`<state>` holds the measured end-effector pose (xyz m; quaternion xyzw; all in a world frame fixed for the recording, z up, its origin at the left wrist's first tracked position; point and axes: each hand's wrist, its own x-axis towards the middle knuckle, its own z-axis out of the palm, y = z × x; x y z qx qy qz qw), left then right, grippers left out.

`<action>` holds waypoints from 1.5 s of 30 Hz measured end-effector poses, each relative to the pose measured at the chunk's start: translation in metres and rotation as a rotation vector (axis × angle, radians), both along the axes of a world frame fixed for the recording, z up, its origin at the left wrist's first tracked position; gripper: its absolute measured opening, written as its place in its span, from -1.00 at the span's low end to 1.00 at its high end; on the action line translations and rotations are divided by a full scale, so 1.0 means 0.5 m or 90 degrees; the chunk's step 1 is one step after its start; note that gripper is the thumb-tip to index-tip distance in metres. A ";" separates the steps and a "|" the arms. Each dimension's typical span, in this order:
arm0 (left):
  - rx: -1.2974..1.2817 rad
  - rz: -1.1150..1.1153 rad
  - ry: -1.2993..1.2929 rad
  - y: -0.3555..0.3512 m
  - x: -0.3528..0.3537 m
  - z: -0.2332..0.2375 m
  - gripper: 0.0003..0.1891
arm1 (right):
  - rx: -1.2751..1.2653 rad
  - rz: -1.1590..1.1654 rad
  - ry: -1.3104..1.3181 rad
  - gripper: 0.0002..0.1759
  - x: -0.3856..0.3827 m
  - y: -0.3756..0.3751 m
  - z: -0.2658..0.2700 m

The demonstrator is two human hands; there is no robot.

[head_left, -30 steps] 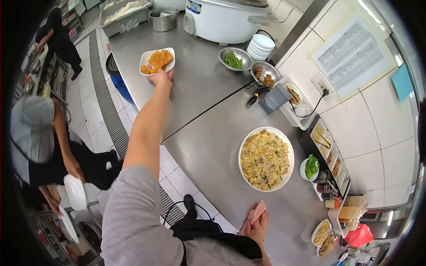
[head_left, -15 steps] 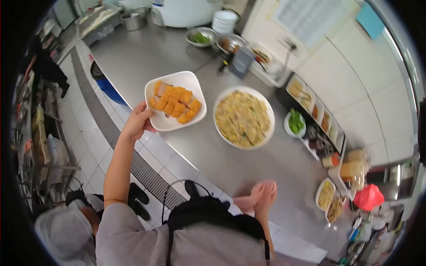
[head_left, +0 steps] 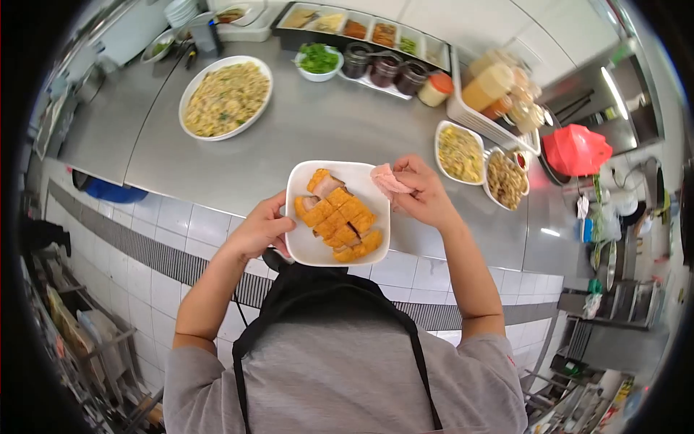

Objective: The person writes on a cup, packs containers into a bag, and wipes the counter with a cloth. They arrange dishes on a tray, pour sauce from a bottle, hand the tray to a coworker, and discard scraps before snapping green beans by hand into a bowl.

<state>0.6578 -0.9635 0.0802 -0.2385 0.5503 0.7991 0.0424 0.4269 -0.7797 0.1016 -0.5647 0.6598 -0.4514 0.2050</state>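
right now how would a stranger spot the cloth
Find the near edge of the steel counter, where the left hand holds a square white plate. At its right rim the right hand pinches the cloth: small, crumpled, the only pink thing.

Grey short-sleeved shirt (head_left: 347,383), black apron (head_left: 318,283)

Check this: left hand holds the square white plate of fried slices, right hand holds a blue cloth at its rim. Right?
Wrong colour: the head view shows the cloth in the right hand is pink, not blue. The left hand holds the plate of fried slices, as stated.
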 end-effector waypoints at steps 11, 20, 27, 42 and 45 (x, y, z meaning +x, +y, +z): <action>0.097 0.217 0.051 0.275 -0.196 -0.098 -0.52 | -0.256 -0.330 -0.728 -0.56 0.080 0.213 -0.233; 0.103 0.360 0.079 0.306 -0.215 -0.170 -0.53 | -0.003 -0.298 -0.272 -0.78 0.105 0.242 -0.236; 0.220 0.402 0.104 0.336 -0.209 -0.193 -0.60 | 0.026 -0.431 -0.150 -0.85 0.029 0.200 -0.202; 0.328 0.199 -0.020 0.299 -0.149 -0.135 -0.65 | -0.195 -0.301 -0.221 -0.86 0.161 0.139 -0.199; 0.156 0.073 -0.023 0.242 -0.088 -0.134 -0.66 | -0.125 -0.403 -0.167 -0.83 0.125 0.161 -0.189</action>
